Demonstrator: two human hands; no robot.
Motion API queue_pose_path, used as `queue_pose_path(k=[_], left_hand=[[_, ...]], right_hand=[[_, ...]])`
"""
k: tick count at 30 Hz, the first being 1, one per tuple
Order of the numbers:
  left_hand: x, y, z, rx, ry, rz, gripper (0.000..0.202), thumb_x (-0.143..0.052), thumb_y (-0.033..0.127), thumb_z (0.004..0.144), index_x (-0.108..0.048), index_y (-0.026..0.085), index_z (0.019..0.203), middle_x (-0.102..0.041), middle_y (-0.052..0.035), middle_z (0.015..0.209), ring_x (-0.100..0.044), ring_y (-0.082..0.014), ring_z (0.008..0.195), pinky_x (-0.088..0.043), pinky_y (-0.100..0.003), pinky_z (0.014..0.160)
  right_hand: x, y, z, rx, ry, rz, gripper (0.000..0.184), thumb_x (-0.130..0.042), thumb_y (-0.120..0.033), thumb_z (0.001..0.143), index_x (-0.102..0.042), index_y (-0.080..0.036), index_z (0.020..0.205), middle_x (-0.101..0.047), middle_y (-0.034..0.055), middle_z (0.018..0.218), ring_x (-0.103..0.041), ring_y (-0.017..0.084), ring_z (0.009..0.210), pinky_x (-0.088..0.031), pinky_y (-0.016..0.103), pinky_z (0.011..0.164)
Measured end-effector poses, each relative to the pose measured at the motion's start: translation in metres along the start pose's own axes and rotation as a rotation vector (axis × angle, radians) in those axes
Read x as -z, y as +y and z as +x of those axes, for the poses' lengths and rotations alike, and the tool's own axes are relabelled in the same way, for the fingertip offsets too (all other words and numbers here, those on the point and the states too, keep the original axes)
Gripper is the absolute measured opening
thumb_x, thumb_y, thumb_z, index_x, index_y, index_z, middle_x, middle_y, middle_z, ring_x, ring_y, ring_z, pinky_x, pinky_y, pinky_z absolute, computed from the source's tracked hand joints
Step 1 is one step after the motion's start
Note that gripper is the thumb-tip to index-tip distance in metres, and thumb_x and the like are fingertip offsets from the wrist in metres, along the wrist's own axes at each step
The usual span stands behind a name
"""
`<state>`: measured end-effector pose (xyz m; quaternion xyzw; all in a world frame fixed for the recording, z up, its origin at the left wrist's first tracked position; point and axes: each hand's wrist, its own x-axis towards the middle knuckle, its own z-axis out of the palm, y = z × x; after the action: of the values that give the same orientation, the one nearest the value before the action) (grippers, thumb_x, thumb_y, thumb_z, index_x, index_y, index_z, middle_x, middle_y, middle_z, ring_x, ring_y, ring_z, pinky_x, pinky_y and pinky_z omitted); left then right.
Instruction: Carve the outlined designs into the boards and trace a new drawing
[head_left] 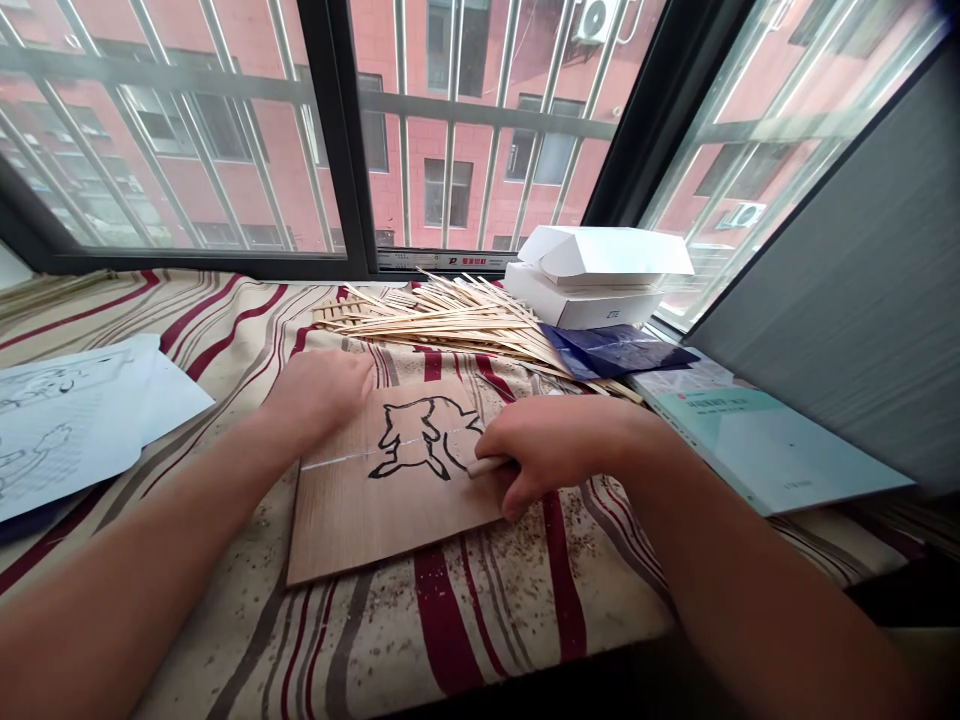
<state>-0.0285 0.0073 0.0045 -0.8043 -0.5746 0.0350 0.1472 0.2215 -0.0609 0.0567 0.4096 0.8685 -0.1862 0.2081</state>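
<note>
A thin wooden board (360,510) with a black animal outline (427,435) drawn on it lies on the striped cloth (465,620). My left hand (319,395) rests on the board's upper left corner, fingers curled down and pressing it. My right hand (551,445) is closed around a pale wooden tool handle (487,466) whose tip meets the drawing's right side. A light scored line crosses the board from the left edge to the drawing.
A heap of thin wooden sticks (450,315) lies behind the board. White boxes (592,275), a dark blue sheet (615,350) and a pale green book (772,445) sit at the right. Paper sheets with sketches (75,415) lie at the left. A barred window (337,130) runs behind.
</note>
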Motion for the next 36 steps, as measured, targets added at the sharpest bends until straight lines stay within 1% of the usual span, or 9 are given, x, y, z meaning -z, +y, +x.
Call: queue_pose_path(k=[5, 7, 10, 13, 17, 21, 25, 29, 36], left_hand=[[0.002, -0.002, 0.000, 0.016, 0.009, 0.049, 0.045, -0.030, 0.032, 0.098, -0.072, 0.017, 0.092, -0.076, -0.0192, 0.091, -0.073, -0.0395, 0.086, -0.050, -0.046, 0.066], [0.002, -0.002, 0.000, -0.009, 0.017, 0.058, 0.045, -0.030, 0.032, 0.098, -0.071, 0.017, 0.089, -0.075, -0.0180, 0.089, -0.073, -0.0382, 0.086, -0.050, -0.045, 0.066], [0.000, 0.001, 0.000, -0.020, 0.023, 0.038, 0.044, -0.030, 0.033, 0.099, -0.071, 0.018, 0.093, -0.076, -0.0163, 0.094, -0.073, -0.0374, 0.088, -0.052, -0.046, 0.069], [-0.005, 0.009, 0.000, -0.140, 0.072, -0.101, 0.045, -0.033, 0.032, 0.099, -0.070, 0.017, 0.117, -0.074, -0.0151, 0.119, -0.070, -0.0350, 0.108, -0.054, -0.048, 0.088], [-0.012, 0.023, 0.001, -0.313, 0.126, -0.269, 0.046, -0.033, 0.027, 0.099, -0.067, 0.013, 0.128, -0.071, -0.0152, 0.127, -0.064, -0.0309, 0.120, -0.048, -0.046, 0.108], [-0.016, 0.031, 0.003, -0.329, 0.181, -0.311, 0.040, -0.036, 0.017, 0.092, -0.070, 0.012, 0.113, -0.073, -0.0157, 0.115, -0.067, -0.0291, 0.112, -0.051, -0.041, 0.103], [-0.017, 0.034, 0.004, -0.336, 0.224, -0.346, 0.038, -0.035, 0.021, 0.093, -0.070, 0.012, 0.104, -0.073, -0.0164, 0.110, -0.068, -0.0294, 0.107, -0.053, -0.042, 0.101], [-0.017, 0.034, 0.004, -0.320, 0.243, -0.396, 0.035, -0.034, 0.024, 0.095, -0.068, 0.014, 0.096, -0.073, -0.0147, 0.104, -0.068, -0.0282, 0.105, -0.053, -0.041, 0.099], [-0.018, 0.037, 0.001, -0.332, 0.245, -0.423, 0.037, -0.034, 0.023, 0.097, -0.067, 0.011, 0.106, -0.072, -0.0135, 0.112, -0.065, -0.0260, 0.107, -0.051, -0.040, 0.100]], right_hand=[[0.007, 0.014, -0.002, 0.167, 0.083, 0.192, 0.036, -0.068, -0.038, 0.088, -0.042, -0.021, 0.070, -0.046, -0.0044, 0.068, -0.041, 0.012, 0.063, -0.029, 0.029, 0.060], [0.008, 0.020, 0.003, 0.281, 0.284, 0.362, 0.039, -0.059, -0.042, 0.097, -0.040, -0.021, 0.070, -0.039, -0.0055, 0.066, -0.036, 0.010, 0.062, -0.030, 0.028, 0.061], [0.002, 0.021, 0.020, 0.431, 0.657, 0.684, 0.044, -0.059, -0.051, 0.098, -0.041, -0.022, 0.070, -0.036, -0.0066, 0.066, -0.033, 0.009, 0.060, -0.030, 0.026, 0.057], [-0.007, 0.011, 0.041, 0.557, 0.805, 1.040, 0.046, -0.063, -0.060, 0.094, -0.045, -0.022, 0.074, -0.039, -0.0091, 0.059, -0.034, 0.006, 0.049, -0.028, 0.024, 0.046], [-0.015, -0.008, 0.061, 0.658, 0.796, 1.388, 0.048, -0.070, -0.059, 0.089, -0.043, -0.023, 0.074, -0.038, -0.0117, 0.055, -0.028, 0.003, 0.041, -0.022, 0.021, 0.036], [-0.018, -0.018, 0.071, 0.688, 0.740, 1.480, 0.046, -0.078, -0.054, 0.084, -0.047, -0.021, 0.074, -0.040, -0.0113, 0.056, -0.028, 0.003, 0.043, -0.021, 0.019, 0.036], [-0.018, -0.016, 0.069, 0.730, 0.634, 1.555, 0.042, -0.078, -0.048, 0.084, -0.047, -0.020, 0.074, -0.039, -0.0111, 0.058, -0.024, 0.003, 0.045, -0.017, 0.017, 0.037], [-0.016, -0.013, 0.067, 0.708, 0.535, 1.563, 0.039, -0.071, -0.036, 0.086, -0.040, -0.021, 0.068, -0.035, -0.0111, 0.055, -0.022, 0.003, 0.044, -0.017, 0.017, 0.038], [-0.020, -0.018, 0.075, 0.720, 0.661, 1.339, 0.053, -0.075, -0.054, 0.085, -0.042, -0.021, 0.061, -0.033, -0.0113, 0.048, -0.027, 0.002, 0.039, -0.022, 0.019, 0.037]])
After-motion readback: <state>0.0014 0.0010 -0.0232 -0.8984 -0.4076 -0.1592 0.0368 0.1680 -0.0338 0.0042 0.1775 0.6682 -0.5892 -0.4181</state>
